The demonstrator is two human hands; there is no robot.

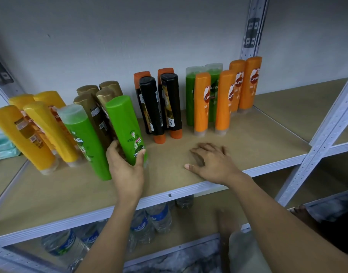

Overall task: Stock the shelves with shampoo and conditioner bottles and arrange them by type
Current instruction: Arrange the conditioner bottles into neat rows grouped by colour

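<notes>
Left hand is curled round the lower end of a tilted green Sunsilk bottle, front-left on the shelf board. Right hand lies flat on the board, fingers spread, holding nothing. Crowding the held bottle: second green bottle just left, brown gold-capped bottles right behind. Yellow bottles far left, black bottles centre, orange bottles right. Water bottles on the shelf below.
</notes>
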